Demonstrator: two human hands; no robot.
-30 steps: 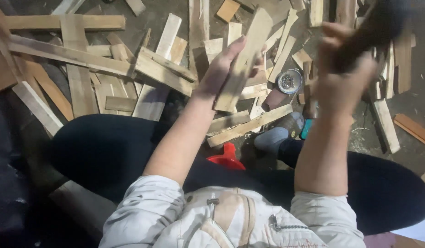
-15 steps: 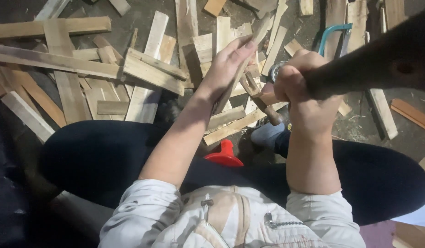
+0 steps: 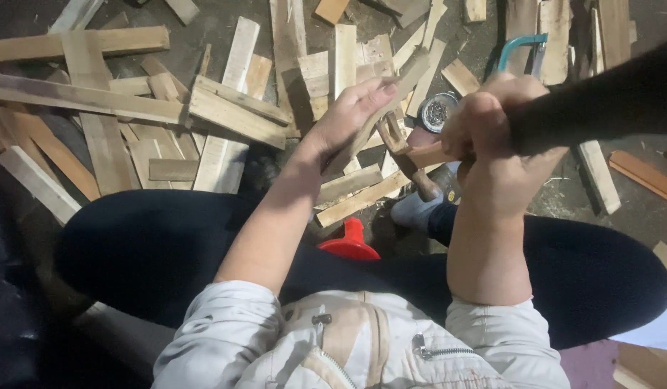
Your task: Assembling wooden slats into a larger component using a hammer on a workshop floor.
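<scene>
Wooden strip is clamped in the fingers of the left hand, its long axis slanting from lower left up to the right above the lap. Right hand is closed on the hammer, whose head lies just right of the strip, beside the left hand's fingers

One container only: small round tin, silvery rim, dark inside, on floor far of centre, among wood scraps. No labels, signs, screens visible.
</scene>
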